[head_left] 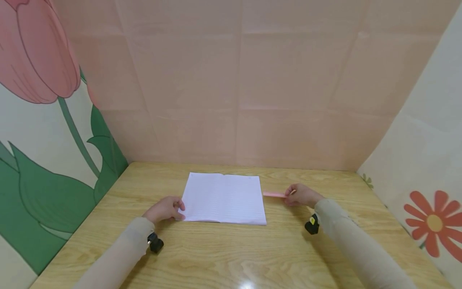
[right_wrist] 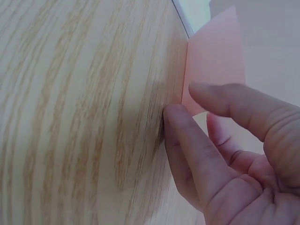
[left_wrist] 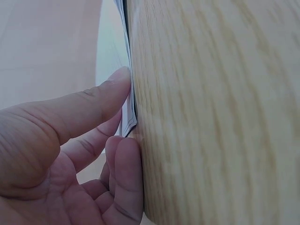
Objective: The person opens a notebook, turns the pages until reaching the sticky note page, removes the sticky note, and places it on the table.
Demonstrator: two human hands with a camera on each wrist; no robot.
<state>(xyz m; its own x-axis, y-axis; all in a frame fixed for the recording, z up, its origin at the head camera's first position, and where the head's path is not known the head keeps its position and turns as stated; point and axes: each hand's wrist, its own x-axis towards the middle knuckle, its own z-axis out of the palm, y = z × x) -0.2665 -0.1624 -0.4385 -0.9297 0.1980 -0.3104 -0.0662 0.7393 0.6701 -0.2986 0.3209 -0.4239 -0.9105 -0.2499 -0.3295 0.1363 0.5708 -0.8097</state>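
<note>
An open notebook (head_left: 223, 198) with white lined pages lies flat on the wooden table. At its lower left corner is my left hand (head_left: 167, 209). In the left wrist view the thumb (left_wrist: 105, 93) lies along the page edge, while other fingertips (left_wrist: 126, 147) rest right by the corner at the table surface. To the right of the notebook, my right hand (head_left: 301, 195) pinches the right end of a flat pink strip (head_left: 274, 194). The right wrist view shows the pink strip (right_wrist: 213, 61) rising from the tabletop, with the thumb (right_wrist: 215, 96) overlapping it.
The wooden table (head_left: 231, 257) ends at a plain pinkish backdrop (head_left: 238, 100). Side panels carry a printed tulip (head_left: 47, 56) on the left and a red flower (head_left: 434, 223) on the right. A small black device is on each wrist.
</note>
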